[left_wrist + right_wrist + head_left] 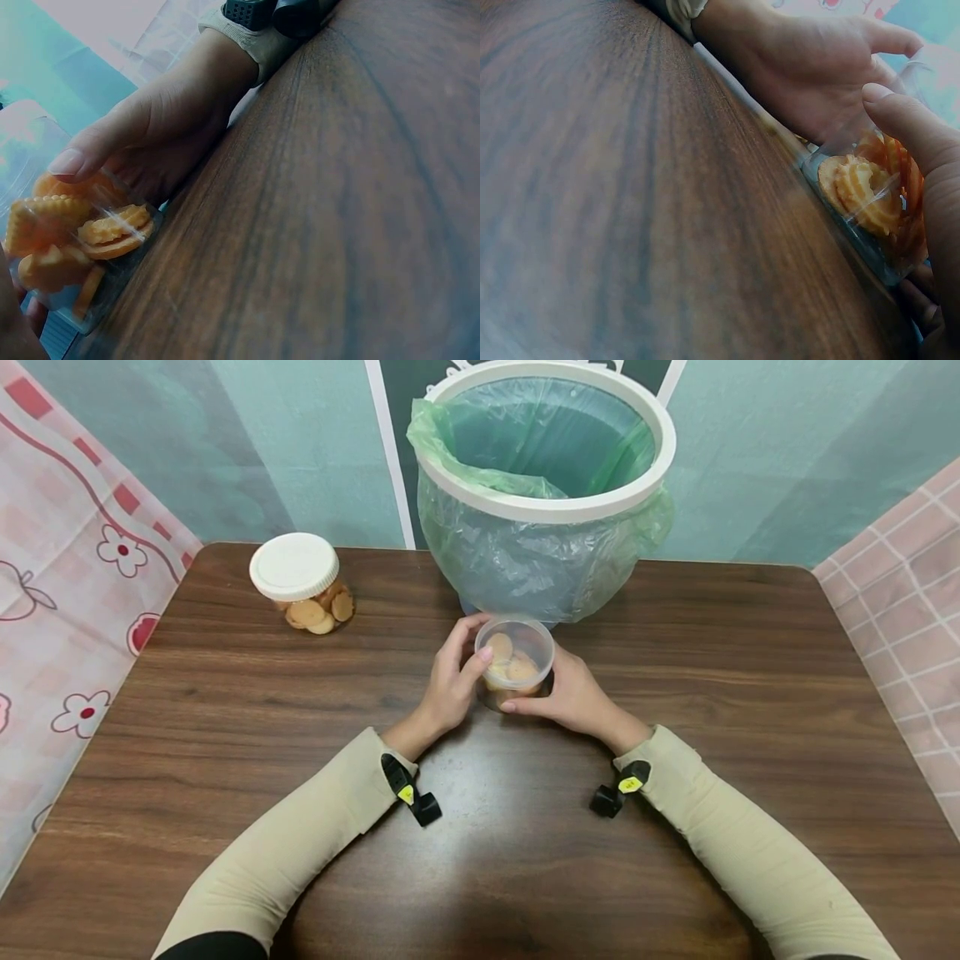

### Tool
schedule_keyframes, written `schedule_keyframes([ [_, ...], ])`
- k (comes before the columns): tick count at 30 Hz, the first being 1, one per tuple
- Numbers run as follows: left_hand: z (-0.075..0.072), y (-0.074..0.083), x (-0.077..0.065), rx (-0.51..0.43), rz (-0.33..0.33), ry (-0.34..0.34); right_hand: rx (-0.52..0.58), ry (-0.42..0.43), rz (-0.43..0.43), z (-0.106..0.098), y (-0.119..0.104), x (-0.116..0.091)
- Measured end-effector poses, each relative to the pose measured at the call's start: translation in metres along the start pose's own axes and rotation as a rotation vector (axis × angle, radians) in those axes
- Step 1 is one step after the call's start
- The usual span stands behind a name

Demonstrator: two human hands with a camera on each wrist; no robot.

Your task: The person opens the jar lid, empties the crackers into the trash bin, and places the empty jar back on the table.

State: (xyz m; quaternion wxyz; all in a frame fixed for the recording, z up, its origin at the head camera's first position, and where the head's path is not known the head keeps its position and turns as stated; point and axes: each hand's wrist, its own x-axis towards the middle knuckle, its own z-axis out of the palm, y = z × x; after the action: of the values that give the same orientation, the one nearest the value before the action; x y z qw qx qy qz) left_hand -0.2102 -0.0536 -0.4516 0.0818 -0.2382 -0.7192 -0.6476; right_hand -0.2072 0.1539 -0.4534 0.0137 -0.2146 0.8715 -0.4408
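Observation:
A small clear plastic jar (525,638) with cookies inside stands on the table in front of the bin. My right hand (577,697) grips its right side low down, with the thumb across the front. At the upper left, my left hand (448,687) holds the rim between thumb and fingers. I cannot tell whether a clear lid covers the top. Wavy-edged and ring-shaped cookies (866,191) show through the wall in the right wrist view. The left wrist view shows the right thumb pressed to the jar above the cookies (49,221).
A second jar (296,568) of cookies with a white screw lid stands at the back left of the wooden table (375,877). Behind the hands is a bin (547,510) with a white rim and a green bag liner, at the table's back edge.

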Motion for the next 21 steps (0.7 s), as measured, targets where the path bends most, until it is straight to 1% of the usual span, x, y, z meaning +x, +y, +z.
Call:
schedule_keyframes([
  [7, -0.0001, 0.0008, 0.0000, -0.001, -0.011, -0.002, 0.003, -0.005, 0.006, -0.0002, -0.0001, 0.0001],
  [21, -0.0002, 0.0006, 0.0003, -0.004, -0.008, 0.002, 0.006, -0.011, 0.019, -0.0007, -0.0007, 0.0007],
])
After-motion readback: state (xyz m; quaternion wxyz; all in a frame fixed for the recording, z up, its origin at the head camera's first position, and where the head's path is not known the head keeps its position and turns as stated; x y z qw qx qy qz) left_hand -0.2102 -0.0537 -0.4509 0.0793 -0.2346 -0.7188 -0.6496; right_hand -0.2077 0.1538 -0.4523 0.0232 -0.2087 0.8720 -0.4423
